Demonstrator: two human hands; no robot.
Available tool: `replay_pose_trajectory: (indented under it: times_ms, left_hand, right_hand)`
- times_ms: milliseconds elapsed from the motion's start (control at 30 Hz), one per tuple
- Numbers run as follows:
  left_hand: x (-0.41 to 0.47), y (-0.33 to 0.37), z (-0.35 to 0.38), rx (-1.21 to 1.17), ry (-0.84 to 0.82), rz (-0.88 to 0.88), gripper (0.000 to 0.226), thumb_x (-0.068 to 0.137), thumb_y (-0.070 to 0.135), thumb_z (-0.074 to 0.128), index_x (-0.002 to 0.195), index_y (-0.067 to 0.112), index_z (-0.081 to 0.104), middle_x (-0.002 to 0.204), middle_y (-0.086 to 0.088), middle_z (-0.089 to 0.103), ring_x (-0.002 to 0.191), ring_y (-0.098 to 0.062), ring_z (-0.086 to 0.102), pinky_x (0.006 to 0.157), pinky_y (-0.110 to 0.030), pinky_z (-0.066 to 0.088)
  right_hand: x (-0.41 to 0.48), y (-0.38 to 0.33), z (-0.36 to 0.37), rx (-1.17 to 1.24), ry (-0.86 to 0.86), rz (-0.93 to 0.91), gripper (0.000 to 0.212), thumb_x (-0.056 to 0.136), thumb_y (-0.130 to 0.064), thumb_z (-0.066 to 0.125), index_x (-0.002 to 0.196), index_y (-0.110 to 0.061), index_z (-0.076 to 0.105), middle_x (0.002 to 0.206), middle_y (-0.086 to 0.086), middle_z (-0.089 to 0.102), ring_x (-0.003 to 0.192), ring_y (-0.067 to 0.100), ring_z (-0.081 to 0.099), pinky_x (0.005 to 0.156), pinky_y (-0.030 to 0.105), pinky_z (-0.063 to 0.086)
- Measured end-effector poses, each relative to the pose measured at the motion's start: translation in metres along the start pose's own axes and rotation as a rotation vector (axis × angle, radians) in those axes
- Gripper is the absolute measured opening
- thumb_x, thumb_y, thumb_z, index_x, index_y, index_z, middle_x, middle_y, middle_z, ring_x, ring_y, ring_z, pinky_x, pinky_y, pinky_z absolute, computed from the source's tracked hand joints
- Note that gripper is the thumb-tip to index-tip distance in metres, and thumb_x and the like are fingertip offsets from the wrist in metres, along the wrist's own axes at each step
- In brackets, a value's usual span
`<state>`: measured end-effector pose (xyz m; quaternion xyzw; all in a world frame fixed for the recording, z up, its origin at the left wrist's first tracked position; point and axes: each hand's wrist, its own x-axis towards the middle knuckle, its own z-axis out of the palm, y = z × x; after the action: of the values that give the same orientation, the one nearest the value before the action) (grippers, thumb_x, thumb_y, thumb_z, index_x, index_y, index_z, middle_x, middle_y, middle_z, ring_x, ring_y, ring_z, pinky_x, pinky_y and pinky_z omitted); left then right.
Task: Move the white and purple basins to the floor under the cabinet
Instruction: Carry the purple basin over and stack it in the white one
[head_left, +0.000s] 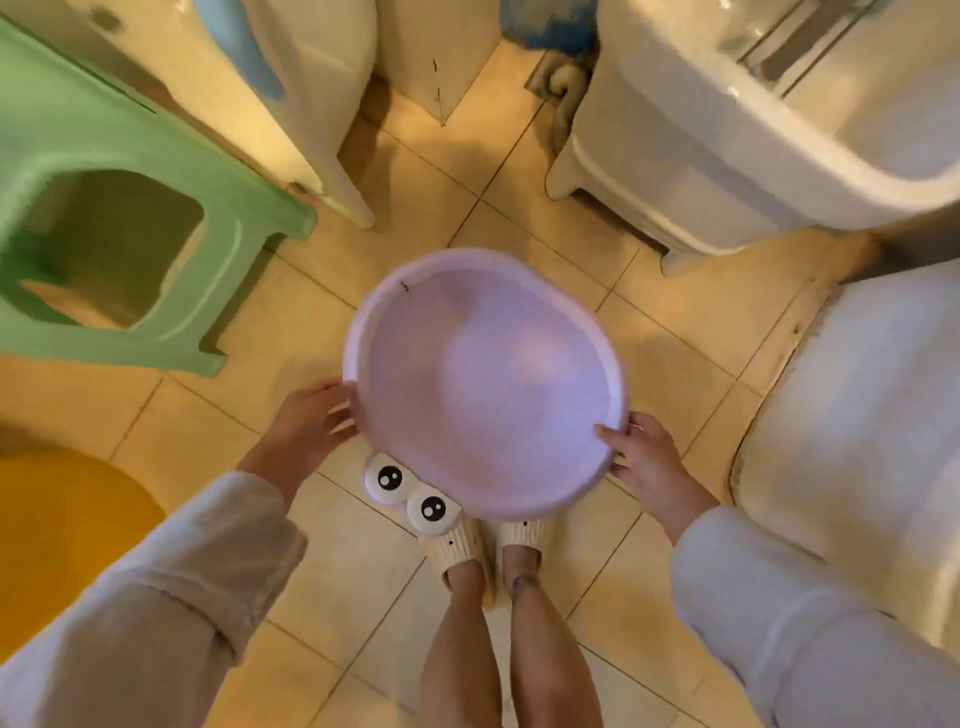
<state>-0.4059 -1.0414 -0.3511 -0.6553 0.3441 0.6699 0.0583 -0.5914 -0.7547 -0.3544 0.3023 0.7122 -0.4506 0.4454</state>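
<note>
The purple basin (485, 382) is round, shallow and empty. I hold it in the air above the tiled floor, in front of my feet. My left hand (311, 421) grips its left rim, and my right hand (644, 457) grips its right rim with the thumb over the edge. A white basin is not in sight, and I cannot tell which of the white pieces around me is the cabinet.
A green plastic stool (119, 208) stands at the left, a yellow object (62, 525) below it. A white washing machine (769, 124) fills the upper right, a white rounded fixture (862, 415) the right edge. My slippers (441, 525) stand on the tiles (675, 332).
</note>
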Motion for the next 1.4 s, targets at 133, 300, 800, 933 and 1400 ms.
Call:
replay_pose_trajectory:
  times_ms: [133, 300, 800, 933, 1400]
  left_hand:
    - [-0.112, 0.002, -0.036, -0.144, 0.002, -0.036, 0.018, 0.090, 0.009, 0.049, 0.076, 0.014, 0.060, 0.062, 0.002, 0.070, 0.062, -0.015, 0.065, 0.067, -0.030, 0.050]
    - [-0.230, 0.013, -0.044, -0.224, -0.006, -0.018, 0.016, 0.091, 0.011, 0.048, 0.081, 0.013, 0.060, 0.072, -0.001, 0.063, 0.070, -0.017, 0.054, 0.066, -0.031, 0.048]
    - [-0.373, 0.066, -0.022, -0.007, -0.317, 0.047, 0.015, 0.092, 0.013, 0.050, 0.080, 0.013, 0.058, 0.055, 0.004, 0.069, 0.063, -0.015, 0.067, 0.057, -0.027, 0.060]
    - [-0.383, 0.061, -0.003, 0.142, -0.423, 0.018, 0.013, 0.090, 0.014, 0.052, 0.079, 0.013, 0.059, 0.056, 0.004, 0.069, 0.065, -0.015, 0.067, 0.054, -0.026, 0.058]
    - [-0.469, -0.046, 0.147, 0.860, -0.746, 0.011, 0.010, 0.089, 0.006, 0.052, 0.083, 0.009, 0.059, 0.084, -0.006, 0.062, 0.073, -0.017, 0.058, 0.053, -0.024, 0.059]
  right_hand:
    - [-0.107, -0.049, -0.034, -0.004, -0.118, -0.062, 0.019, 0.081, 0.002, 0.065, 0.097, -0.006, 0.059, 0.089, 0.007, 0.068, 0.086, 0.024, 0.063, 0.080, 0.040, 0.052]
    - [-0.222, -0.077, -0.073, 0.105, -0.175, -0.102, 0.019, 0.083, -0.001, 0.063, 0.100, -0.010, 0.062, 0.083, 0.001, 0.071, 0.077, 0.015, 0.066, 0.073, 0.031, 0.052]
    - [-0.370, -0.007, -0.155, 0.607, -0.138, -0.240, 0.031, 0.087, -0.020, 0.061, 0.117, -0.016, 0.066, 0.104, 0.001, 0.073, 0.101, 0.020, 0.064, 0.081, 0.032, 0.053]
    - [-0.403, 0.048, -0.167, 0.785, -0.015, -0.288, 0.036, 0.089, -0.018, 0.058, 0.125, -0.011, 0.061, 0.109, 0.006, 0.069, 0.103, 0.023, 0.061, 0.089, 0.037, 0.050]
    - [-0.497, 0.276, -0.204, 1.411, 0.514, -0.256, 0.033, 0.090, -0.020, 0.056, 0.120, -0.009, 0.064, 0.116, 0.008, 0.066, 0.110, 0.025, 0.057, 0.102, 0.038, 0.043]
